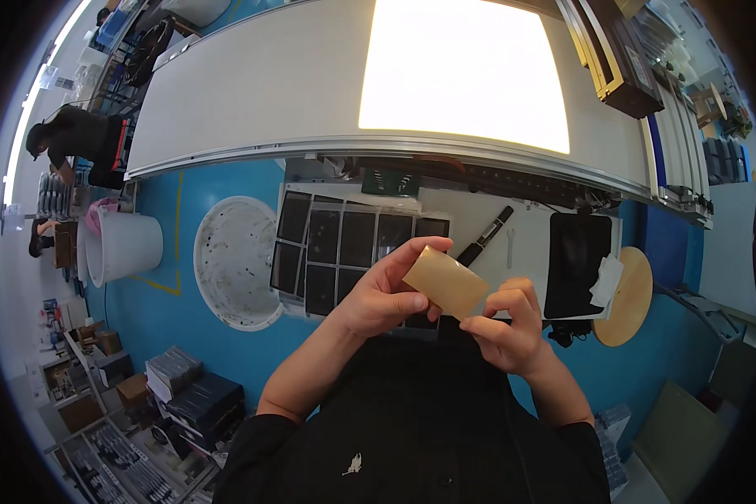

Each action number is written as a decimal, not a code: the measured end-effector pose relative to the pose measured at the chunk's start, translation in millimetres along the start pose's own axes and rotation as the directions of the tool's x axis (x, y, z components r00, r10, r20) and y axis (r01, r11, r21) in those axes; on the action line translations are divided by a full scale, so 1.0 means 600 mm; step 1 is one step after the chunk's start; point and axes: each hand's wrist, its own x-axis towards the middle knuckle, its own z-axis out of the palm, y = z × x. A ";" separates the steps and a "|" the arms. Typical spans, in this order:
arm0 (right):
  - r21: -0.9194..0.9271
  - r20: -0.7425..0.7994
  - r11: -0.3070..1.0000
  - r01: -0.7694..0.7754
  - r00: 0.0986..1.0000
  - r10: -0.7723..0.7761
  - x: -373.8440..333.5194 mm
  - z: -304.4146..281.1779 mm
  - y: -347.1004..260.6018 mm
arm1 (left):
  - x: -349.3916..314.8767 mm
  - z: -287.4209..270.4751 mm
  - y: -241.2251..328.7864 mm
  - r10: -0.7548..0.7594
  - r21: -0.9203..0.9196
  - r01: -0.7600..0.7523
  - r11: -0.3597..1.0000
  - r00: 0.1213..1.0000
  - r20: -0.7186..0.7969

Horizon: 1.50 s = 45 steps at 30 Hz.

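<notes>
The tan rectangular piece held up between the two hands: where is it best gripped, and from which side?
Probably by its short ends. The tan rectangular piece is thin, flat and tilted, its upper-left end pinched by the left hand, its lower-right end by the right hand. Coming in from either end, thumb on one face and fingers behind, leaves the broad face untouched; the long edges look too thin.

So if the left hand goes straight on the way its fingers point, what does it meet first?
The left hand points right, across the tan rectangular piece it pinches. Beyond that, the first thing in line is probably the right hand, which holds the same piece; depth is unclear.
</notes>
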 end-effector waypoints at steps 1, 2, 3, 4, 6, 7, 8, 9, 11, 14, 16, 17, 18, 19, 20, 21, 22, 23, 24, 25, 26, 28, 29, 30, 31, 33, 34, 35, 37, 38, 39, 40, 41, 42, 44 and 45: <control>0.036 0.025 0.999 -0.014 1.000 0.013 0.000 0.001 0.000 | 0.002 -0.002 -0.001 0.017 -0.020 -0.017 1.000 1.000 0.010; 0.036 -0.019 0.999 -0.011 1.000 0.012 0.000 0.003 -0.001 | 0.003 -0.004 -0.003 0.077 -0.064 -0.074 0.995 0.996 0.053; 0.090 -0.043 0.995 -0.035 0.998 0.039 -0.001 0.005 -0.002 | 0.002 -0.004 -0.004 0.032 -0.040 -0.031 0.999 0.999 0.022; 0.143 -0.027 0.988 -0.062 0.997 0.066 -0.003 0.007 -0.003 | 0.001 -0.004 -0.006 0.047 -0.080 -0.048 0.996 0.999 -0.015; 0.183 -0.088 0.979 -0.085 0.991 0.103 -0.008 0.013 -0.004 | 0.002 -0.004 -0.009 0.053 -0.124 -0.058 0.991 0.998 -0.045; 0.222 -0.046 0.967 -0.122 0.990 0.136 -0.011 0.016 -0.005 | 0.003 -0.004 -0.010 0.080 -0.114 -0.089 0.989 0.993 -0.083; 0.218 -0.110 0.969 -0.114 0.984 0.140 -0.013 0.018 -0.006 | 0.005 -0.005 -0.011 0.146 -0.121 -0.158 0.980 0.984 -0.102; 0.239 -0.075 0.961 -0.140 0.984 0.162 -0.015 0.019 -0.008 | 0.005 -0.005 -0.010 0.151 -0.113 -0.161 0.980 0.984 -0.090; 0.254 -0.045 0.952 -0.169 0.982 0.186 -0.016 0.021 -0.010 | 0.006 -0.005 -0.010 0.109 -0.089 -0.120 0.989 0.987 -0.116; 0.426 -0.100 0.834 -0.350 0.898 0.428 -0.010 0.017 -0.011 | 0.005 -0.003 -0.009 0.108 -0.080 -0.119 0.990 0.986 -0.130; 0.651 0.205 0.400 -0.645 0.657 0.726 -0.002 0.010 -0.006 | 0.007 -0.001 -0.010 0.095 -0.078 -0.107 0.991 0.986 -0.134; 0.674 0.250 0.358 -0.646 0.655 0.713 0.003 0.006 -0.002 | 0.009 -0.001 -0.011 0.095 -0.081 -0.107 0.991 0.986 -0.136; 0.695 0.211 0.375 -0.614 0.672 0.710 0.008 0.003 0.000 | 0.010 0.000 -0.011 0.141 -0.104 -0.152 0.983 0.984 -0.106; 0.704 0.251 0.329 -0.629 0.654 0.713 0.012 -0.001 0.003 | 0.012 0.000 -0.012 0.092 -0.080 -0.104 0.991 0.986 -0.136; 0.703 0.322 0.270 -0.658 0.633 0.704 0.015 -0.003 0.006 | 0.013 0.000 -0.012 0.086 -0.088 -0.096 0.991 0.989 -0.120; 0.713 0.286 0.283 -0.641 0.635 0.717 0.019 -0.006 0.008 | 0.014 0.000 -0.013 0.121 -0.118 -0.130 0.984 0.989 -0.085; 0.709 0.291 0.281 -0.647 0.632 0.718 0.021 -0.007 0.010 | 0.014 0.001 -0.014 0.074 -0.093 -0.083 0.992 0.992 -0.099; 0.700 0.329 0.264 -0.664 0.627 0.706 0.023 -0.008 0.012 | 0.013 0.002 -0.015 0.064 -0.066 -0.073 0.995 0.988 -0.139; 0.707 0.287 0.281 -0.649 0.626 0.725 0.024 -0.009 0.013 | 0.013 0.003 -0.017 0.097 -0.059 -0.107 0.993 0.984 -0.147; 0.707 0.313 0.255 -0.660 0.614 0.725 0.023 -0.009 0.014 | 0.013 0.003 -0.018 0.045 -0.038 -0.052 0.998 0.984 -0.174; 0.709 0.352 0.222 -0.670 0.608 0.711 0.021 -0.011 0.016 | 0.013 0.004 -0.019 0.040 -0.029 -0.045 0.999 0.986 -0.161; 0.724 0.340 0.200 -0.660 0.594 0.729 0.012 -0.015 0.020 | 0.015 0.006 -0.021 0.013 -0.025 -0.016 1.000 0.992 -0.125; 0.746 0.369 0.163 -0.646 0.604 0.707 0.004 -0.022 0.025 | 0.016 0.007 -0.023 0.009 0.051 -0.002 0.999 0.991 -0.136; 0.742 0.313 0.183 -0.645 0.575 0.756 -0.008 -0.032 0.031 | 0.020 0.009 -0.026 0.051 0.102 -0.039 0.994 0.992 -0.114; 0.747 0.319 0.163 -0.644 0.563 0.762 -0.022 -0.047 0.039 | 0.019 0.015 -0.031 0.029 0.166 -0.006 0.986 0.990 -0.138; 0.764 0.319 0.169 -0.622 0.592 0.740 -0.059 -0.087 0.059 | 0.019 0.024 -0.039 -0.044 0.274 0.085 0.958 0.988 -0.151; 0.743 0.281 0.224 -0.630 0.598 0.750 -0.080 -0.115 0.073 | 0.017 0.029 -0.042 0.001 0.356 0.059 0.933 0.986 -0.164; 0.725 0.238 0.229 -0.649 0.548 0.802 -0.104 -0.146 0.085 | 0.015 0.034 -0.046 -0.005 0.377 0.078 0.923 0.982 -0.189; 0.683 0.150 0.250 -0.686 0.466 0.872 -0.153 -0.209 0.112 | 0.009 0.042 -0.048 -0.063 0.436 0.142 0.888 0.980 -0.191; 0.675 0.103 0.295 -0.676 0.482 0.870 -0.175 -0.240 0.127 | 0.007 0.044 -0.048 -0.011 0.469 0.094 0.878 0.984 -0.178; 0.630 -0.017 0.312 -0.711 0.390 0.921 -0.193 -0.265 0.146 | 0.006 0.046 -0.050 0.008 0.505 0.077 0.860 0.986 -0.165; 0.619 -0.082 0.357 -0.699 0.395 0.915 -0.208 -0.288 0.167 | 0.007 0.046 -0.050 -0.051 0.520 0.136 0.843 0.983 -0.176; 0.602 -0.167 0.365 -0.710 0.335 0.927 -0.219 -0.309 0.190 | 0.004 0.048 -0.048 -0.037 0.542 0.123 0.831 0.985 -0.166; 0.607 -0.186 0.412 -0.679 0.382 0.905 -0.228 -0.327 0.215 | 0.001 0.049 -0.047 0.015 0.555 0.071 0.829 0.989 -0.148; 0.603 -0.260 0.430 -0.672 0.345 0.902 -0.232 -0.342 0.268 | -0.005 0.052 -0.048 -0.018 0.589 0.106 0.801 0.988 -0.153; 0.618 -0.300 0.431 -0.657 0.310 0.902 -0.232 -0.343 0.293 | -0.009 0.053 -0.045 0.007 0.618 0.090 0.781 0.988 -0.153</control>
